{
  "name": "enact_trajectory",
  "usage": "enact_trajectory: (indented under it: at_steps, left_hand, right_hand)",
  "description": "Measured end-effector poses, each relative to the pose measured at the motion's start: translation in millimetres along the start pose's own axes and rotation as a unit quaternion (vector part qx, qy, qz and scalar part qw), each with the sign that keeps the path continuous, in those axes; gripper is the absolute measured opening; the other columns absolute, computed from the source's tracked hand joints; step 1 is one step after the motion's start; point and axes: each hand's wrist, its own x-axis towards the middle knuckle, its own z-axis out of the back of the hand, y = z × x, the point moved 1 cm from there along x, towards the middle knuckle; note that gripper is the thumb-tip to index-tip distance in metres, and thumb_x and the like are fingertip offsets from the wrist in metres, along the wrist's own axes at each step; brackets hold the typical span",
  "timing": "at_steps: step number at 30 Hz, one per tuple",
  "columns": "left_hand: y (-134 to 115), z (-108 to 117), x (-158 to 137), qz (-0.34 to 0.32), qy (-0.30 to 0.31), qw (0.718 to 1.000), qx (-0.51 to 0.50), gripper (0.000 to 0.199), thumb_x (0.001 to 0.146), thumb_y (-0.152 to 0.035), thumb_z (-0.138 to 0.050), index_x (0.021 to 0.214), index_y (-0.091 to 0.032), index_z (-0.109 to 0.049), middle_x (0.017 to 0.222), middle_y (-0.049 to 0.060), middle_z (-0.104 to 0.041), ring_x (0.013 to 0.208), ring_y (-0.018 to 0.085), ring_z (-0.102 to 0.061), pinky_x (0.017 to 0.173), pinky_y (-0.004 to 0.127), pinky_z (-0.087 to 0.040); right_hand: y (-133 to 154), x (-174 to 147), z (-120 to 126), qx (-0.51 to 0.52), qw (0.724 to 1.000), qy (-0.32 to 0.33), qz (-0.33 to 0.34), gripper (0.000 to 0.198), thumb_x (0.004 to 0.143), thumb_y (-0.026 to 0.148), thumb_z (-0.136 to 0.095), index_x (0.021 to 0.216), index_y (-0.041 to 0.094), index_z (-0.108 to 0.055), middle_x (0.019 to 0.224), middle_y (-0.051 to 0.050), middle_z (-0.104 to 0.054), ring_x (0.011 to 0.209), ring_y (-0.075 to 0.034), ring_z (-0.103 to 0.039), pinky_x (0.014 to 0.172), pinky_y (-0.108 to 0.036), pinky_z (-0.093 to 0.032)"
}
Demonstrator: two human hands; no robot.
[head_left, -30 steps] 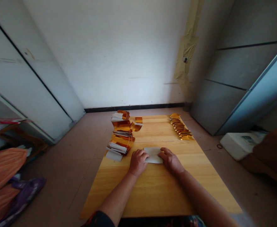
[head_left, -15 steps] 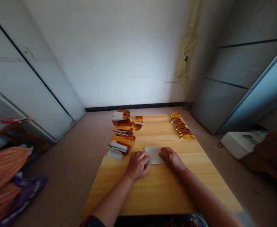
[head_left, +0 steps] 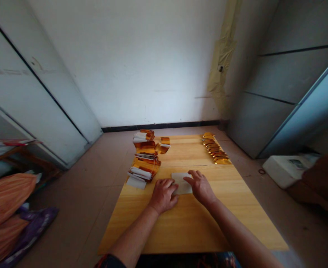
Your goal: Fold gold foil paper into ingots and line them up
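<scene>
Pale paper sheet (head_left: 182, 187), matte, thin and roughly square. Lies flat on the wooden table (head_left: 192, 230), over smooth yellow boards with long, straight grain. Off to the left, thick piles of gold-and-white sheets (head_left: 145, 163), glossy and curled on the gold side, dull on the whitish backs; just beside them, smaller curved gold pieces (head_left: 161, 149). At the far right, a slanting row of folded gold pieces (head_left: 215, 152), shiny, narrow and closely packed.

Left hand (head_left: 162, 196) palm down at the sheet's left edge, bent fingers over that margin; cannot tell whether pinching or merely pressing. Right hand (head_left: 201, 188) over the right edge, thumb and forefinger slightly apart, tips at the upper right part; cannot tell whether touching the surface or just above. Between the two hands, the middle of the sheet in plain sight.

From the sheet's near edge, a broad stretch of wood down to the table's front edge. Beyond the far edge, a wide strip between piles and row. Well apart from the right hand, the table's right edge.
</scene>
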Motion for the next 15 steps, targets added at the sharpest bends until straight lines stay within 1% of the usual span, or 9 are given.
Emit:
enact_trajectory:
  at_steps: [3,6,8,13,15]
  left_hand:
    - [0.4,-0.3,-0.2,0.004,0.002,1.0,-0.001,0.037,0.074,-0.035,-0.061,0.11,-0.024,-0.06,0.115,0.006,-0.058,0.107,0.024,-0.051,0.091,0.04,-0.037]
    - [0.3,0.1,0.2,0.013,0.0,1.0,-0.003,0.036,0.073,-0.034,-0.061,0.108,-0.023,-0.061,0.115,0.006,-0.058,0.105,0.023,-0.051,0.091,0.04,-0.037]
    - [0.3,0.3,0.3,0.016,0.0,1.0,-0.005,0.035,0.072,-0.033,-0.062,0.106,-0.024,-0.062,0.115,0.006,-0.059,0.106,0.023,-0.051,0.092,0.04,-0.037]
    - [0.4,-0.2,1.2,0.019,0.003,1.0,-0.004,0.036,0.07,-0.031,-0.064,0.105,-0.024,-0.062,0.116,0.005,-0.059,0.107,0.023,-0.051,0.092,0.039,-0.037]
    - [-0.3,-0.2,2.9,0.026,0.001,1.0,-0.005,0.034,0.069,-0.03,-0.065,0.103,-0.024,-0.062,0.114,0.005,-0.059,0.105,0.023,-0.051,0.091,0.039,-0.037]
  right_hand:
    - [15.1,1.4,3.5,-0.029,0.997,0.065,0.024,0.037,0.089,0.017,-0.042,0.117,0.032,-0.062,0.131,-0.008,-0.048,0.11,-0.025,-0.043,0.086,-0.037,-0.037]
    - [18.6,-1.2,0.0,-0.036,0.994,0.097,0.022,0.035,0.091,0.021,-0.042,0.118,0.034,-0.06,0.128,-0.008,-0.05,0.107,-0.024,-0.043,0.084,-0.035,-0.035]
    - [12.7,-5.6,-1.6,-0.036,0.994,0.099,0.008,0.035,0.092,0.022,-0.042,0.119,0.034,-0.058,0.124,-0.008,-0.052,0.105,-0.023,-0.045,0.083,-0.033,-0.034]
    - [-15.8,-20.2,2.2,-0.038,0.993,0.092,-0.056,0.034,0.092,0.019,-0.04,0.117,0.032,-0.06,0.118,-0.007,-0.055,0.103,-0.021,-0.046,0.08,-0.031,-0.034]
    - [-23.5,-23.4,3.6,-0.039,0.994,0.084,-0.065,0.034,0.092,0.018,-0.041,0.116,0.033,-0.06,0.118,-0.007,-0.056,0.102,-0.021,-0.047,0.08,-0.031,-0.034]
